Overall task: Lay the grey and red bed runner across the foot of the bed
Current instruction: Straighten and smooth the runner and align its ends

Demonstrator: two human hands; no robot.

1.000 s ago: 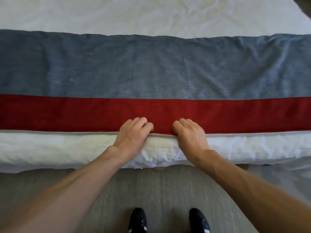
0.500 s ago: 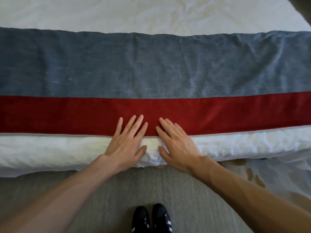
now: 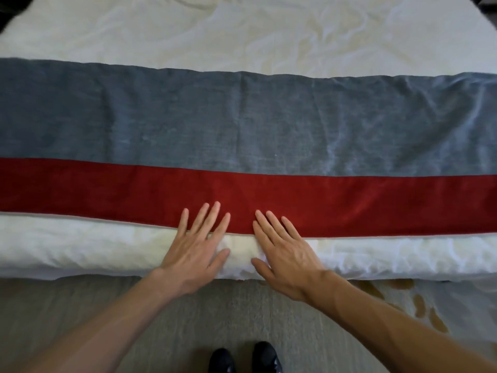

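The bed runner lies flat across the white bed from left edge to right edge of the view, its wide grey band farther from me and its red band nearer. My left hand and my right hand rest palm down side by side at the runner's near hem, fingers spread. The fingertips lie on the red band and the palms on the white duvet edge. Neither hand holds anything.
Grey carpet runs below the bed's foot, with my two black shoes at the bottom. A pale patterned cloth lies on the floor at the right.
One second ago both hands were curled on the runner's near hem. They have let go and now lie flat with fingers spread. My feet have come together.
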